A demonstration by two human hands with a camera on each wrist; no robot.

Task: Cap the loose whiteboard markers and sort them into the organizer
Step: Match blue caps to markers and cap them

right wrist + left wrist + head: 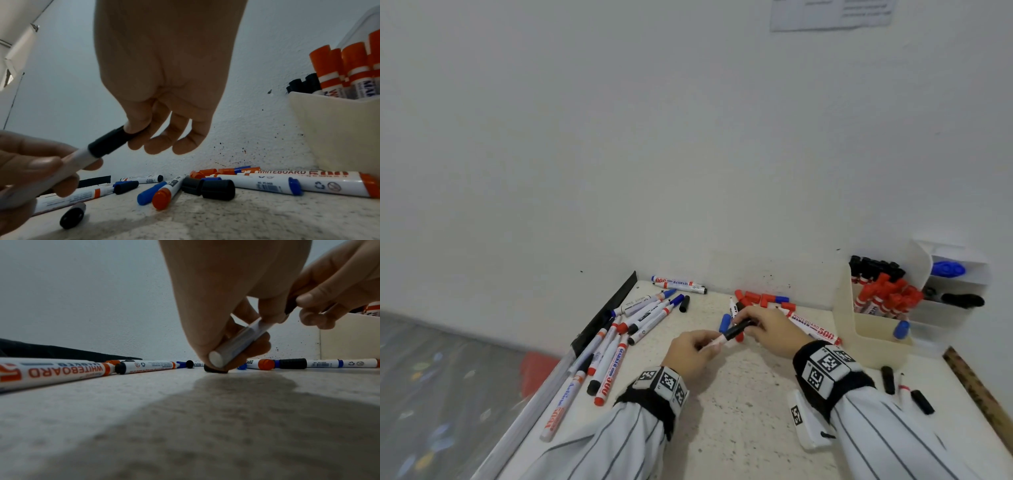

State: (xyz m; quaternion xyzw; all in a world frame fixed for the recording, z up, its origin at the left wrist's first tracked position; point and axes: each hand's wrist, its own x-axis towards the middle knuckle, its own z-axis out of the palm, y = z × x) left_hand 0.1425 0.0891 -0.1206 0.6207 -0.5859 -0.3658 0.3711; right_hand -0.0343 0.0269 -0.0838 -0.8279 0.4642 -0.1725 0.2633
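My left hand (693, 349) grips the white barrel of a slim marker (717, 340) just above the table. My right hand (767, 329) pinches the black cap (739, 329) that sits on the marker's front end. In the right wrist view the black cap (109, 143) meets the white barrel (80, 158) between both hands. In the left wrist view the marker (236, 344) points away with its flat white end towards the camera. The cream organizer (873, 342) stands at the right and holds several red-capped and black-capped markers (883, 294).
Several loose markers (619, 342) lie in a pile at the left, near the table's dark left edge. Loose red, blue and black caps (760, 299) lie by the wall. A thick red whiteboard marker (815, 330) lies before the organizer. Black caps (888, 380) and a wooden ruler (979, 387) are at right.
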